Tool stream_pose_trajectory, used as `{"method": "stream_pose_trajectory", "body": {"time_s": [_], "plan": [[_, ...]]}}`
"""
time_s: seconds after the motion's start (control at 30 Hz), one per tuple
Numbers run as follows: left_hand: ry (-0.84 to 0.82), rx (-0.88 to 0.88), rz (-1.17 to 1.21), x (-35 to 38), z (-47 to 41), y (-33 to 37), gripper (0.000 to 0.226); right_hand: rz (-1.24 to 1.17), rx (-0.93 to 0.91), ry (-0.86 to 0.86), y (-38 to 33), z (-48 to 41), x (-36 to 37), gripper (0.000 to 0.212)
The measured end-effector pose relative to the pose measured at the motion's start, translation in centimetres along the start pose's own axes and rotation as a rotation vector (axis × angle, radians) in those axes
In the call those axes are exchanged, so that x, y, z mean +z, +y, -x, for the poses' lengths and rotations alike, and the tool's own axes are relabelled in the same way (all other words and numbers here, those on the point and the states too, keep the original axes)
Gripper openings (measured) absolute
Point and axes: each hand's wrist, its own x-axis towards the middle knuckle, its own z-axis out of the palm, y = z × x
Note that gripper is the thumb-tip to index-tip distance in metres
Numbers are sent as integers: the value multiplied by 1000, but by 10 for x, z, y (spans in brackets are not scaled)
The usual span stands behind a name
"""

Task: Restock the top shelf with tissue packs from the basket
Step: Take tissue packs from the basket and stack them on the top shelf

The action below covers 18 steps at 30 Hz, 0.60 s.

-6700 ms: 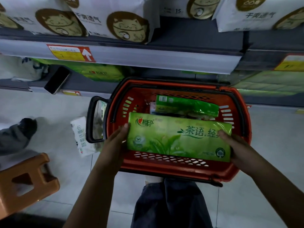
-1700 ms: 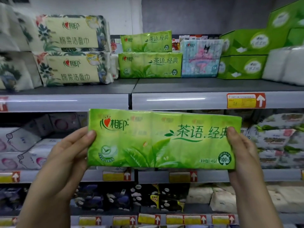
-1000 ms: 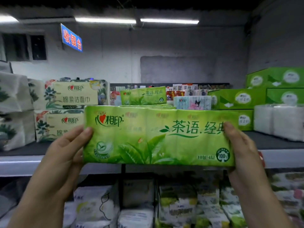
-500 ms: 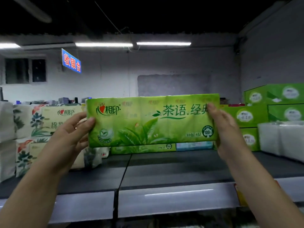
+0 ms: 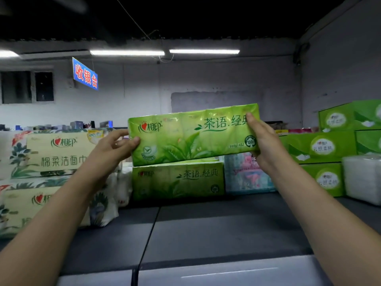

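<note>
A long green tissue pack (image 5: 191, 135) is held up over the dark top shelf (image 5: 206, 230), slightly tilted with its right end higher. My left hand (image 5: 112, 149) grips its left end with thumb in front, and my right hand (image 5: 262, 141) grips its right end. The pack sits just above a matching green tissue pack (image 5: 177, 179) that stands at the back of the shelf; whether they touch is unclear. The basket is out of view.
Cream floral tissue bundles (image 5: 53, 153) are stacked at the shelf's left. A pink-and-blue pack (image 5: 245, 174) stands right of the green one, then green boxes (image 5: 321, 145) and a white bundle (image 5: 362, 178). Bare shelf surface lies in front.
Both hands have carried the green pack farther back over the shelf and to the right, above the stacked green pack; its right end has tilted up.
</note>
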Motion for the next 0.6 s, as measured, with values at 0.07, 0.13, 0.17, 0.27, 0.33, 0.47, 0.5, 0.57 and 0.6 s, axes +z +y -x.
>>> {"method": "stream_pose_trajectory", "body": {"time_s": [0.07,0.13,0.17,0.27,0.33,0.47,0.5,0.57,0.6], "plan": [[5,13,-22,-1,0,-3,21,-17,-15,-34,2,1,0,69],[19,32,-46,1,0,-6,13,23,-6,-70,5,1,-1,102],[21,38,-60,3,0,-6,10,44,6,-75,7,0,-1,99],[26,57,-194,6,0,-10,13,86,37,-97,16,-2,-6,49],[39,64,-308,7,-2,-13,13,135,60,-138,23,-4,-10,33],[149,79,-589,13,-4,-22,17,245,71,-160,35,-5,-11,39],[172,75,-667,14,-4,-24,20,256,67,-167,38,-5,-10,39],[194,53,-761,16,-4,-27,23,291,68,-173,44,-5,-9,40],[201,47,-788,17,-4,-28,23,314,75,-171,47,-6,-10,41]]}}
